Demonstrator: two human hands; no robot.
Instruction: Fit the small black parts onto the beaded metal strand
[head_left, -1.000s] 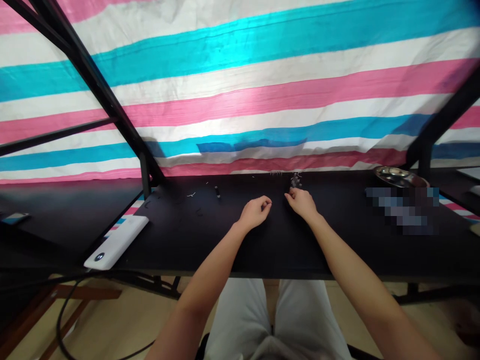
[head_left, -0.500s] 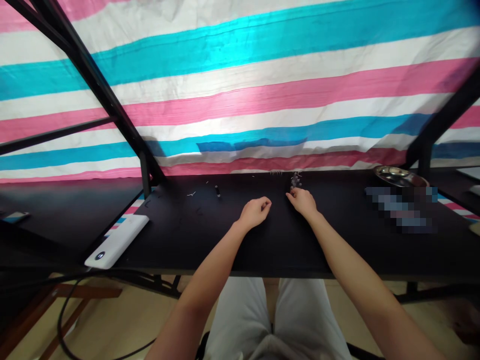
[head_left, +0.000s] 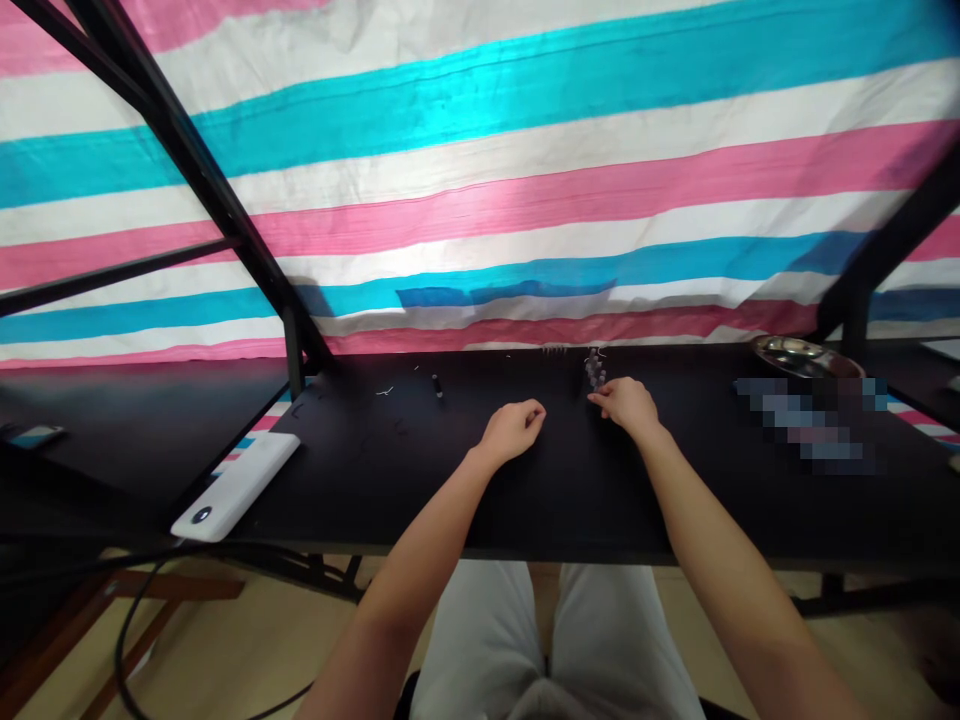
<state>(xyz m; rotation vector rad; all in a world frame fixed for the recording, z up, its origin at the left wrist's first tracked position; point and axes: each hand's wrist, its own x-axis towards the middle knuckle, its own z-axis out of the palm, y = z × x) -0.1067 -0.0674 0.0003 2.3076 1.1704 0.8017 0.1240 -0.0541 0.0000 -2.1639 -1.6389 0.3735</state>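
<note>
Two bare hands stand apart: left hand point(head_left: 513, 430) curled, contents indiscernible; right hand point(head_left: 630, 406) pinched, grip unconfirmed, with a cluster of small greyish pieces point(head_left: 595, 369) just beyond it. Fine picking appears underway; next calls for a precise pinch.

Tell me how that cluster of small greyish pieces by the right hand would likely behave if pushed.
The cluster shows several small lumps, so it is probably light and might scatter if they're loose. Its uneven outline suggests jerky sliding.

Black table point(head_left: 562, 500), white device point(head_left: 236, 487) at left, short dark cylinder point(head_left: 437, 386), clustered small grey pieces point(head_left: 595, 369), metal dish point(head_left: 808, 358) at right
</note>
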